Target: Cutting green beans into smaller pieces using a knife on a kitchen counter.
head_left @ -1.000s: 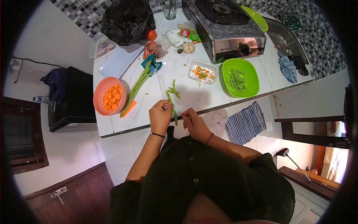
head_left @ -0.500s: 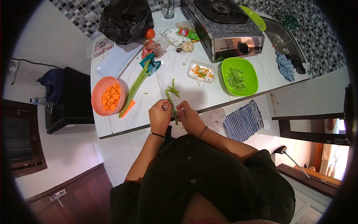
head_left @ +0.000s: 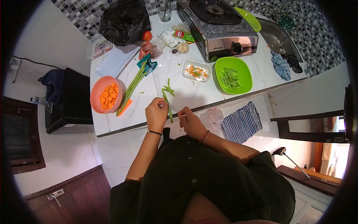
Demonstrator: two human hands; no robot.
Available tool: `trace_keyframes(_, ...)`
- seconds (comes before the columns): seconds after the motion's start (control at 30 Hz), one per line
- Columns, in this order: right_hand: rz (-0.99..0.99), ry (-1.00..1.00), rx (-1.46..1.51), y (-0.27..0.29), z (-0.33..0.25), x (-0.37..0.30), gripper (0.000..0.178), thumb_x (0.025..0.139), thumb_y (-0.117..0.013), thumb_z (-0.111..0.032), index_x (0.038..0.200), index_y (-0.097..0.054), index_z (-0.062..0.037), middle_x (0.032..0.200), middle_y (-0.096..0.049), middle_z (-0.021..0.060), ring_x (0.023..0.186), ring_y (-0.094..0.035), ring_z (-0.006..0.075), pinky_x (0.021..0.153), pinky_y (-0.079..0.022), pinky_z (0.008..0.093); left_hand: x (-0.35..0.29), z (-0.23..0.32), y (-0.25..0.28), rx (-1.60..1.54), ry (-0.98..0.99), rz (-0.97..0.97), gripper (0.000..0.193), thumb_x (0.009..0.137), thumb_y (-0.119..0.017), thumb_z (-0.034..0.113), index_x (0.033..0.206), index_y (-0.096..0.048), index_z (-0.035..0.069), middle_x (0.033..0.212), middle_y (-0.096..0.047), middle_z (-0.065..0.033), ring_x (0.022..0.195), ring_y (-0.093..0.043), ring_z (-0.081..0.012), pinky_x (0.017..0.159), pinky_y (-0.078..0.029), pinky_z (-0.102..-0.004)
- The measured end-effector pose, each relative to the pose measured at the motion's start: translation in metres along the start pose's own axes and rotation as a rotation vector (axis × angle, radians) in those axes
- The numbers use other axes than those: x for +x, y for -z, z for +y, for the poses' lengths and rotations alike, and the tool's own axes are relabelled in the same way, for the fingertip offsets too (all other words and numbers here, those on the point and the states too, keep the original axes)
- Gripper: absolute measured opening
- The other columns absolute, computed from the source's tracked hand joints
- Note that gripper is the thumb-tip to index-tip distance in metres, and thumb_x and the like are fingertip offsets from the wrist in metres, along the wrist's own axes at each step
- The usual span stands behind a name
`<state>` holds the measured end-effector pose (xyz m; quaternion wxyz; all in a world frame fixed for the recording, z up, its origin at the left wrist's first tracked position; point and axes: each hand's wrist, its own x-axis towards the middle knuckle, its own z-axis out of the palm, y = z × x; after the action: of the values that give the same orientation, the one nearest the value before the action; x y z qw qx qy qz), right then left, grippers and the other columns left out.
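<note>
My left hand and my right hand both hold one green bean at the front edge of the white counter. The bean stands between the two hands, its lower end near my right fingers. A few more green beans lie on the counter just beyond my hands. Cut bean pieces fill the green bowl to the right. An orange bowl of diced carrot stands to the left.
Long green stalks lie beside the orange bowl. A clear tub holds mixed vegetables. Behind are a gas stove, a black bag, a tomato and a sink. A striped towel hangs below the counter.
My hands stay together on the bean, with only slight shifts of the fingers. The other things on the counter have not moved.
</note>
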<state>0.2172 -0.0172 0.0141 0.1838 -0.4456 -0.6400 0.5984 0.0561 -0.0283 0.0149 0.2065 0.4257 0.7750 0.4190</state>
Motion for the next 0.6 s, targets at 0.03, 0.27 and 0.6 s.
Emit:
trace_keyframes(0.03,0.0,0.002,0.0,0.002,0.001,-0.002,0.014,0.096,-0.045,-0.017,0.102,-0.044,-0.0047,0.063,-0.054,0.0047,0.054,-0.051,0.0126,0.052,-0.043,0.029,0.0,0.0,-0.001,0.007,-0.013,0.005,0.016,0.077,-0.068,0.008,0.09,-0.066,-0.001,0.073,-0.068,-0.0092,0.061,-0.06,-0.0126,0.06,-0.049,-0.0261)
trace_keyframes(0.27,0.006,0.049,0.004,0.003,0.0,0.018,0.014,0.095,-0.046,-0.016,0.1,-0.045,-0.0028,0.067,-0.057,0.0097,0.06,-0.056,0.0196,0.057,-0.044,0.0339,0.0,0.0,-0.001,0.029,-0.011,0.002,0.016,0.076,-0.069,0.007,0.089,-0.066,0.0,0.073,-0.067,-0.0091,0.061,-0.061,-0.0133,0.06,-0.049,-0.0261)
trace_keyframes(0.6,-0.002,0.049,0.118,0.006,0.012,0.011,0.014,0.094,-0.048,-0.015,0.101,-0.047,-0.0031,0.068,-0.059,0.0101,0.064,-0.06,0.0205,0.06,-0.047,0.0358,-0.002,0.006,0.0,0.049,-0.033,0.016,0.015,0.077,-0.068,0.008,0.088,-0.066,-0.001,0.074,-0.067,-0.0105,0.062,-0.063,-0.0156,0.062,-0.051,-0.0278)
